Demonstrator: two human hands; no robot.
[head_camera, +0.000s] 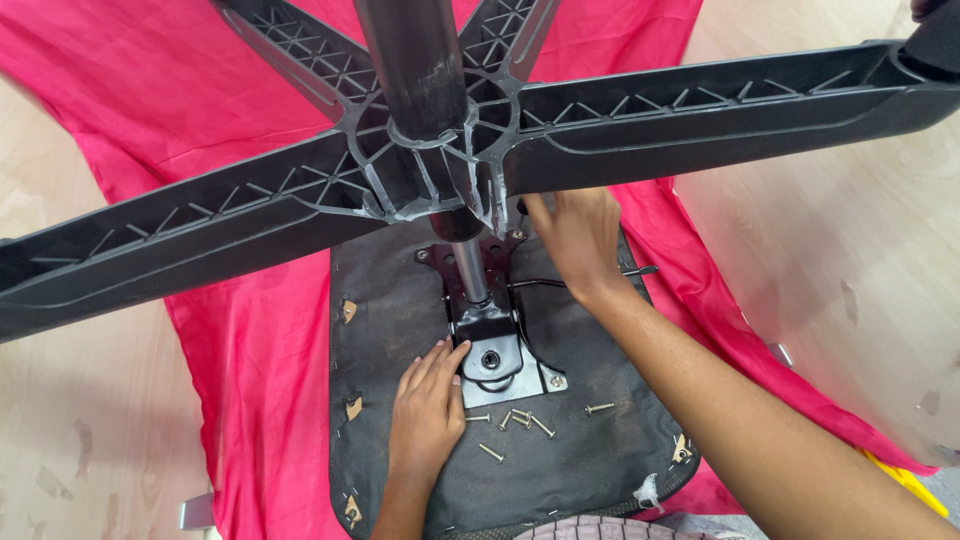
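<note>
Pink cloth — upturned chair base, column toward camera.

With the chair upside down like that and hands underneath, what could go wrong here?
The star-shaped base hangs over both hands; if it tips, it could strike the right hand reaching beneath it. The loose screws by the left hand could roll off the seat underside onto the red cloth.

Two bare arms reach forward from the bottom edge. The left hand lies flat, palm down, fingers together and pointing up and right. The right hand stretches farther ahead on a long diagonal forearm, fingers curled downward, knuckles up.
</note>
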